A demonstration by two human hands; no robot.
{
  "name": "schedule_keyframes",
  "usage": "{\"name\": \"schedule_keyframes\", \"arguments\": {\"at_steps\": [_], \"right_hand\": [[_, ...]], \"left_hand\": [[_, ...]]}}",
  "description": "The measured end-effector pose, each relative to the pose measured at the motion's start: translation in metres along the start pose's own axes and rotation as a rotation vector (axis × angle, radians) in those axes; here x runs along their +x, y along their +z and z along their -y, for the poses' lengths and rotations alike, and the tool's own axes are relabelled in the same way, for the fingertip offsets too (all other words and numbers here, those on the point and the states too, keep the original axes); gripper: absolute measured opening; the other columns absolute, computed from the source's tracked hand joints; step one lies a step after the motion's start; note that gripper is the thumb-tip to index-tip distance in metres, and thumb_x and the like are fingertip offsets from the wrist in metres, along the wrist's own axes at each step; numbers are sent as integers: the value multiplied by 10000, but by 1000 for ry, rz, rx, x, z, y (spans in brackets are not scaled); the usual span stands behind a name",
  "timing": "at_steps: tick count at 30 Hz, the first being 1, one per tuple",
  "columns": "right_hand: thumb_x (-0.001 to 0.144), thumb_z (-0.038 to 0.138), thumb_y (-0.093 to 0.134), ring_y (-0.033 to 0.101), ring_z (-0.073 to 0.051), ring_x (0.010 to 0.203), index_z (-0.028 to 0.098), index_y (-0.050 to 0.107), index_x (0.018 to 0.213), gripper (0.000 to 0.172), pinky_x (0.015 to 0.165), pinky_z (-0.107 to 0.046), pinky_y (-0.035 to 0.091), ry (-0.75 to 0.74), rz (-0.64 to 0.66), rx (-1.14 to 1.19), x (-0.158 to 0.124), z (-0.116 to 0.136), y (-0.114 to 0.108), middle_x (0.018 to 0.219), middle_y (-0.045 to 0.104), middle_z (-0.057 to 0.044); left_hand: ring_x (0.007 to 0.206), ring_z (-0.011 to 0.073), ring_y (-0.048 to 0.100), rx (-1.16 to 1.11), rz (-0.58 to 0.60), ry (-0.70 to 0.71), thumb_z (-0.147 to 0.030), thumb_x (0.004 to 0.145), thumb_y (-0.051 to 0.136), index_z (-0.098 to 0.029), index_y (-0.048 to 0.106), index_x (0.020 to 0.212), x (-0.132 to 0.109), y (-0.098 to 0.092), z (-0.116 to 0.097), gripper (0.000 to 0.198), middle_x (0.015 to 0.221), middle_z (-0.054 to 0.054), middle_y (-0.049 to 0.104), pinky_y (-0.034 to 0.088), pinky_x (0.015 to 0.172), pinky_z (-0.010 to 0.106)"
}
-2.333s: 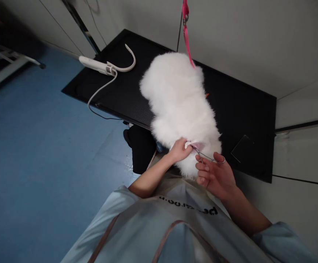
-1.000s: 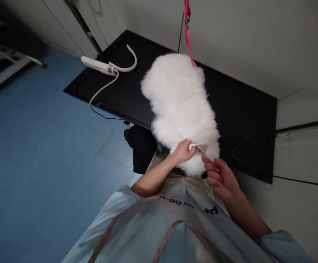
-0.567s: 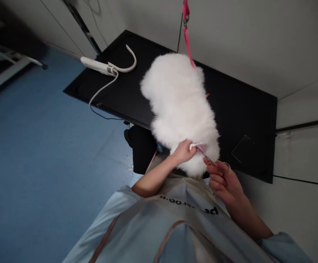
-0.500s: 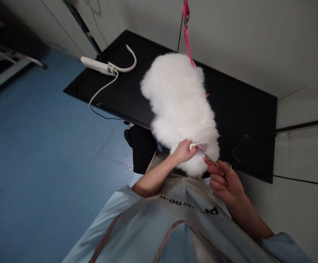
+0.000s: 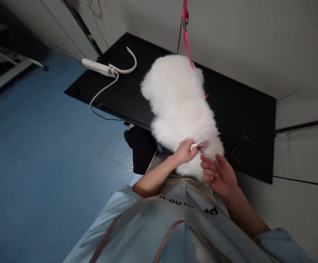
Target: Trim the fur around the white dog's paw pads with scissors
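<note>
A fluffy white dog (image 5: pixel 177 98) is on the black grooming table (image 5: pixel 243 120), its near end against my apron. My left hand (image 5: pixel 185 151) is closed on a small white flap or tuft at this near end, beside a bare pink patch of skin (image 5: pixel 203 145). I cannot tell which body part it is. In my right hand (image 5: pixel 218 173) is a pair of slim metal scissors (image 5: pixel 209 157), with a finger loop showing by the thumb. Their tips point up-left and reach the edge of the pink skin; whether the blades are apart is too small to tell.
A pink leash (image 5: pixel 186 42) hangs taut down to the dog's far end. On the table's left lies a white handheld device (image 5: pixel 98 67) with a cord and curved arm. A thin clear-looking rectangle (image 5: pixel 242 149) lies right of the dog. Blue floor (image 5: pixel 52 153) extends left.
My right hand and the scissors have shifted slightly left. The dog's near end bulges further right, and more pink skin shows beside my left hand, which keeps its grip.
</note>
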State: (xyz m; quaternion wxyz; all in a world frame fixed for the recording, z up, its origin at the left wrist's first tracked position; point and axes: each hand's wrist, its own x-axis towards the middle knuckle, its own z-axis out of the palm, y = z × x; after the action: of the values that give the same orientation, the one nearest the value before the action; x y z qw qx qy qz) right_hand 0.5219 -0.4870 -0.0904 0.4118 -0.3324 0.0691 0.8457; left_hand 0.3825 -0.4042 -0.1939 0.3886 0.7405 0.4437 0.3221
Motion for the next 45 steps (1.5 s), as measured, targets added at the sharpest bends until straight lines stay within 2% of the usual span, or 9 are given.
{"name": "schedule_keyframes", "arguments": {"at_steps": [10,15,19,23,28,33,37,40,45], "right_hand": [[801,263,679,77,-12,376,156,637,1014,242,313,-123,171,-87,-159,-182,-6,-5,-2,527,298,134],[797,270,667,72,-10,372,150,636,1052,283,323,-127,170,-52,-105,-144,-15,-2,-6,521,319,136],[755,386,678,206,-18,384,154,646,1005,343,381,-164,321,29,-28,-101,-13,2,-5,559,403,110],[714,421,688,359,-47,457,169,642,956,353,495,-227,445,66,-49,-103,-5,2,1,631,489,73],[768,250,682,187,-12,393,167,631,970,223,363,-134,245,6,-122,-180,2,1,1,565,368,117],[772,303,723,70,-9,391,179,636,1029,298,326,-122,129,-76,-160,-266,-4,0,-5,543,268,133],[795,324,689,50,-7,388,187,632,1091,331,328,-135,136,-37,-39,-303,-16,2,-13,558,264,129],[785,368,673,88,-6,361,206,628,1128,382,333,-159,164,-17,133,-345,-17,7,-25,558,301,123],[722,500,694,202,-18,358,211,619,1153,525,369,-186,222,-57,328,-506,11,13,-46,583,402,100]], "left_hand": [[575,154,468,15,-1,12,-215,827,463,-191,505,854,-4,11,7,56,595,-16,491,366,599,283],[614,153,484,20,-22,-16,-197,821,469,-195,494,807,-3,11,7,29,638,0,519,371,612,282],[616,155,484,15,-11,-45,-217,835,469,-194,504,837,-3,10,5,42,649,0,526,371,609,284],[582,160,470,16,16,-54,-234,848,467,-191,518,918,-5,10,4,97,608,-18,498,364,595,288],[613,182,495,30,40,-44,-231,853,470,-181,525,1002,-8,14,9,167,609,-14,501,388,637,302],[651,174,488,-3,-1,-54,-214,834,480,-191,513,928,-8,17,12,103,656,-5,505,390,667,301],[605,135,431,-175,-42,-100,-226,822,492,-196,493,923,-7,15,11,105,673,-29,481,377,642,280],[663,126,466,-482,-48,-82,-351,845,529,-191,502,926,-4,8,9,182,759,-11,527,409,675,271],[797,172,586,-869,137,-27,-649,717,662,-156,649,759,0,-4,1,496,784,50,643,450,796,306]]}}
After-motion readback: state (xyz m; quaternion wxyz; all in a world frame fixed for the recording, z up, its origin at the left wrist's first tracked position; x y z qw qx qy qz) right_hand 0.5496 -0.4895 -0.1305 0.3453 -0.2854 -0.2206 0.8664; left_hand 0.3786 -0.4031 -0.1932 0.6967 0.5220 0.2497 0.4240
